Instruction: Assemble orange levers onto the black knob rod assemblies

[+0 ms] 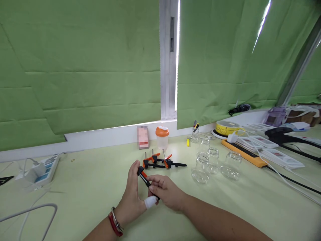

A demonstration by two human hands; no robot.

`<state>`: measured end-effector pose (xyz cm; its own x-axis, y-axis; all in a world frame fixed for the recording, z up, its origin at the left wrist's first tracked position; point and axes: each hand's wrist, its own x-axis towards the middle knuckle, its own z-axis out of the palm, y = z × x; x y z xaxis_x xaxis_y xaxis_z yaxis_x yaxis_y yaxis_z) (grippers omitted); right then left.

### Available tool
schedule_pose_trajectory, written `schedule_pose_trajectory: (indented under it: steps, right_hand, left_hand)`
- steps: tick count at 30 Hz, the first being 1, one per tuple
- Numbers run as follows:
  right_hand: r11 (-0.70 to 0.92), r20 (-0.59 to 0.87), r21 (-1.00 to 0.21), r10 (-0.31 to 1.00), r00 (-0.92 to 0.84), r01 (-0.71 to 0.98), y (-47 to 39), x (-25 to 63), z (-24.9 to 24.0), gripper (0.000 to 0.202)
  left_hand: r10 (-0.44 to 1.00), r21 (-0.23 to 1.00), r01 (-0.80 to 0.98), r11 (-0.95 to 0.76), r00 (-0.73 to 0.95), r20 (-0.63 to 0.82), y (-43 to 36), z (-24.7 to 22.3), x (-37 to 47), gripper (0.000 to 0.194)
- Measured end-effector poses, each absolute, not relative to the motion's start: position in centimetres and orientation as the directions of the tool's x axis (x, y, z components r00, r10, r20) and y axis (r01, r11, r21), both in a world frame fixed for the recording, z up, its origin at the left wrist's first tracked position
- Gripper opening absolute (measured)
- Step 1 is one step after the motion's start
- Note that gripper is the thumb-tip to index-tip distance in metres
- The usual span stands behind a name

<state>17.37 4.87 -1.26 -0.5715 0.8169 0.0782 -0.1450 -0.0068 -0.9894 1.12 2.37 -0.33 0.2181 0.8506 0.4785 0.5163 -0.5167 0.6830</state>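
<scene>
A black bar tool with an orange part point(144, 177) slants between my two hands. My left hand point(132, 197), its thumb wrapped in white, spans the tool from its top end to its lower end. The fingers of my right hand point(167, 190) pinch the tool's lower half. Behind my hands, several similar black and orange tools point(168, 162) with metal rods lie together on the pale green table point(95, 187). An orange-lidded cup point(162, 136) and a pinkish box point(143, 137) stand upright behind them.
Several clear glass jars point(200, 170) stand to the right, near a small yellow item point(188, 142). Farther right are a yellow tape roll point(227, 128), an orange and black power strip point(243, 154) and cables. A white power strip point(47, 170) with cables lies at the left.
</scene>
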Motion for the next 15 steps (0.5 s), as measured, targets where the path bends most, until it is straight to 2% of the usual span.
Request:
schedule_pose_trajectory:
  steps: [6, 15]
  right_hand:
    - [-0.098, 0.051, -0.973, 0.791, -0.609, -0.209, 4.37, 17.67, -0.2, 0.048]
    - [-0.103, 0.044, -0.974, 0.792, -0.609, -0.204, 3.92, 17.38, -0.08, 0.047]
  left_hand:
    - [0.834, 0.535, 0.66, -0.528, 0.286, 0.471, 2.57, -0.7, 0.93, 0.124]
    - [0.773, 0.315, 0.789, -0.527, 0.291, 0.564, 2.68, -0.66, 0.84, 0.127]
